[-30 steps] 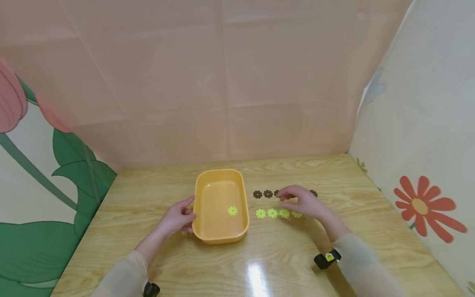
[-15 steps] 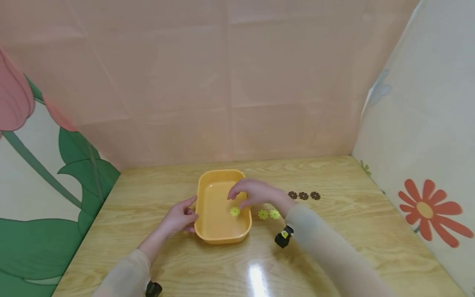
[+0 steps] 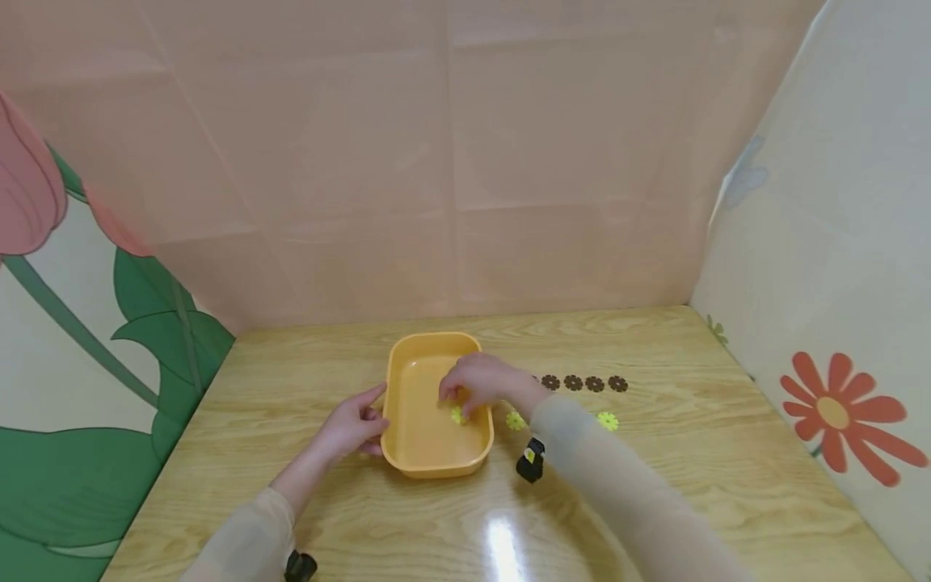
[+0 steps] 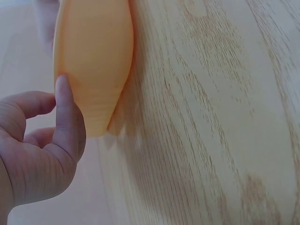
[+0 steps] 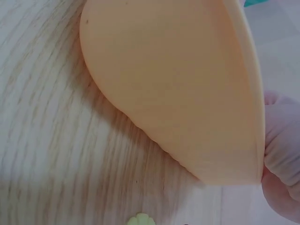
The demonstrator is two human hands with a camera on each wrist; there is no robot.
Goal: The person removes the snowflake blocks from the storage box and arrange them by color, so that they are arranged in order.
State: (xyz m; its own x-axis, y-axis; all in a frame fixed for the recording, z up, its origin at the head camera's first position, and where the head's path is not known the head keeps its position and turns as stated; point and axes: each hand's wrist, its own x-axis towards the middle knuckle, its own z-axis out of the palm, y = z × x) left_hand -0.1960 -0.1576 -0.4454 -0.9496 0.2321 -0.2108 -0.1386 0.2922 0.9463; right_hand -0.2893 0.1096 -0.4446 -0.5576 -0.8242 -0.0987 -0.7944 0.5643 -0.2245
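The left hand [image 3: 349,424] holds the left rim of a yellow-orange plastic tray [image 3: 407,465], which sits flat on the wooden table. In the left wrist view, its thumb [image 4: 63,93] lies against the tray's outer wall with another finger at the rim. The right hand [image 3: 483,380] reaches over the right rim, fingers curled down into the tray. Its fingertips are right at a lime-green flower-shaped disc [image 3: 457,415] on the tray floor; I cannot tell whether they pinch it. In the right wrist view, the rim hides the right hand's [image 5: 281,154] fingertips.
Right of the tray lies a row of dark brown flower-shaped discs [image 3: 573,383]. In front of it are lime-green discs [image 3: 608,421], some hidden by the right sleeve [image 3: 582,432]. Behind the table [image 3: 349,517] rises a pink backdrop [image 3: 349,162]; a flower-printed sheet [image 3: 829,242] borders the right.
The right hand has moved left from above the rows of discs into the tray, then lower, its fingers curling down at the lime-green disc. The left hand stays on the tray's rim.
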